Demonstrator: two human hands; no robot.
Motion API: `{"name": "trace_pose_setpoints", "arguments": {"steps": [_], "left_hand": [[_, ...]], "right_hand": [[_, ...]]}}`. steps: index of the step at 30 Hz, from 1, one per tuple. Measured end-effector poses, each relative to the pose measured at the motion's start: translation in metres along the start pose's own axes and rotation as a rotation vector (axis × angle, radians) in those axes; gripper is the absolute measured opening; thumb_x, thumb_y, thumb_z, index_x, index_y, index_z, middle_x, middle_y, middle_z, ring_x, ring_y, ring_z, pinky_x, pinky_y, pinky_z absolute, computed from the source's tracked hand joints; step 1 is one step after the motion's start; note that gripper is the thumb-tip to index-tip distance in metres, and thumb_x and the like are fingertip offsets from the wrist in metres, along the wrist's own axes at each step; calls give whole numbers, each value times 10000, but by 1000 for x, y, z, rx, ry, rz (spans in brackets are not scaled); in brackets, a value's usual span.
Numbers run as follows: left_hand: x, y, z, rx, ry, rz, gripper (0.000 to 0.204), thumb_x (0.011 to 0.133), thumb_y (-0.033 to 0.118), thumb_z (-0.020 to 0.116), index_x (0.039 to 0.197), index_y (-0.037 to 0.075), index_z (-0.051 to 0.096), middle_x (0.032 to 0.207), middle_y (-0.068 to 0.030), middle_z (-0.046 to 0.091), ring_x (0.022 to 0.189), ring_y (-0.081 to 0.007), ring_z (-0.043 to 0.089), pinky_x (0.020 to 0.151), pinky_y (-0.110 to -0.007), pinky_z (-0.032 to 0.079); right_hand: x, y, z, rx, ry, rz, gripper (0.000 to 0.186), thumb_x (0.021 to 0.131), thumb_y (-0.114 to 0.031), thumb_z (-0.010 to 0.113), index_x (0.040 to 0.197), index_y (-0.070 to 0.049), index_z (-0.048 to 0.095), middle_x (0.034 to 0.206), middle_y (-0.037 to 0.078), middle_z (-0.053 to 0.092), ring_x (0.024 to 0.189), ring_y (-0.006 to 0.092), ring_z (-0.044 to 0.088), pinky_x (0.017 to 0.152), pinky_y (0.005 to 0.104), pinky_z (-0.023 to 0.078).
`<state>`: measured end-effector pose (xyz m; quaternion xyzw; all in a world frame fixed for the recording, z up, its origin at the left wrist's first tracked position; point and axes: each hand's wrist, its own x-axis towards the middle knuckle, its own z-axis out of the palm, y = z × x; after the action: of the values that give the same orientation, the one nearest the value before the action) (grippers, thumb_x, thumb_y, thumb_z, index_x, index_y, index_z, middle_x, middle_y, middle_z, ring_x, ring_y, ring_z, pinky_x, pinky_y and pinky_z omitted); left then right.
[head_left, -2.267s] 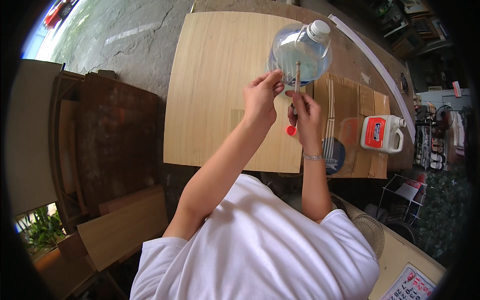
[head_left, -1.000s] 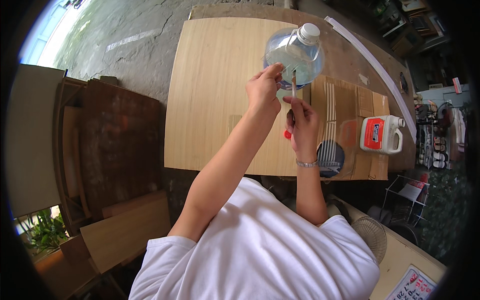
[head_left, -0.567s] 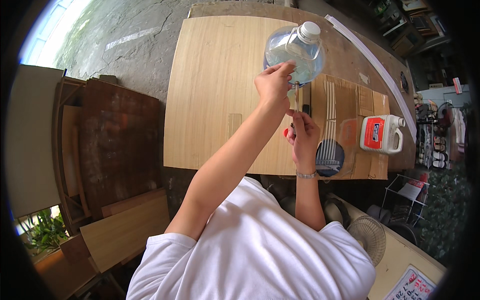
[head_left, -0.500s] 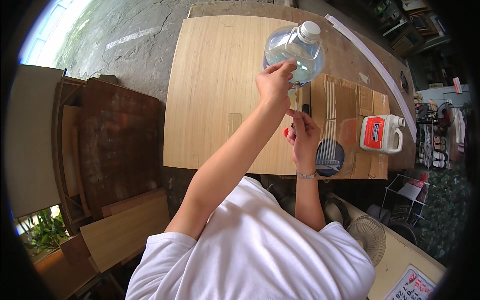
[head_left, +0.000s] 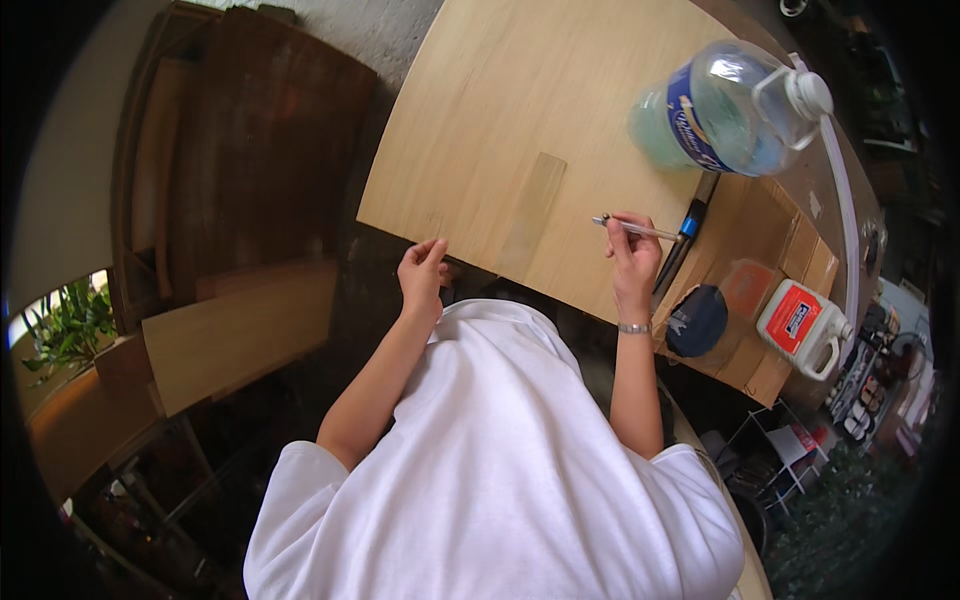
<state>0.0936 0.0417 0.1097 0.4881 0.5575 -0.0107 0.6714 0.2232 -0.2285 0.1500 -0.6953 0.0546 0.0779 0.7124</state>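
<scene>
My right hand holds a pen-like tool with a clear barrel and a metal end. The tool lies nearly level above the pale wooden board, its metal end pointing left. My left hand is at the board's near edge, thumb and forefinger pinched together; whatever is between them, if anything, is too small to make out. Between the hands, a narrow rectangular strip shows on the board. Beyond my right hand stands a large clear plastic jug with a white cap, a blue label and pale liquid inside.
A black rod with a blue band lies right of my right hand. Farther right are flattened cardboard, a dark round patch and a white jug with a red label. Brown panels lean at the left.
My left hand has come away from near the clear jug to the board's near left edge. The tool in my right hand has tipped sideways. The whole view has turned.
</scene>
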Motion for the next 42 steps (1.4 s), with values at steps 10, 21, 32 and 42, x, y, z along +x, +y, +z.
{"name": "trace_pose_setpoints", "arguments": {"steps": [10, 21, 32, 42], "left_hand": [[0, -117, 19, -101, -254, -423, 336, 859, 221, 762, 1112, 70, 600, 957, -2, 651, 848, -110, 628, 663, -256, 481], [-7, -124, 44, -268, -130, -487, 305, 818, 193, 790, 1040, 66, 625, 948, -29, 670, 845, -136, 640, 715, -300, 471], [-7, -114, 3, -343, -300, -245, 184, 841, 180, 769, 971, 68, 703, 875, 11, 688, 811, -71, 592, 704, -228, 423], [34, -100, -38, -408, -217, -35, 228, 848, 184, 767, 1011, 33, 716, 890, 8, 703, 816, -64, 604, 736, -211, 435]], "right_hand": [[93, 69, 41, -403, -316, -207, 266, 1021, -223, 510, 1132, 10, 572, 856, 81, 666, 774, 139, 638, 772, 290, 519], [100, 82, 62, -1068, -363, -599, 312, 992, -255, 562, 1235, -69, 625, 874, 96, 675, 841, 271, 597, 815, 383, 479], [76, 80, 67, -690, -237, -382, 210, 968, -147, 610, 1131, -17, 639, 849, 82, 656, 729, 149, 613, 683, 291, 505], [48, 63, 108, -330, -360, -203, 195, 918, -61, 642, 1074, -3, 542, 911, 70, 637, 760, 126, 662, 660, 245, 523]]}}
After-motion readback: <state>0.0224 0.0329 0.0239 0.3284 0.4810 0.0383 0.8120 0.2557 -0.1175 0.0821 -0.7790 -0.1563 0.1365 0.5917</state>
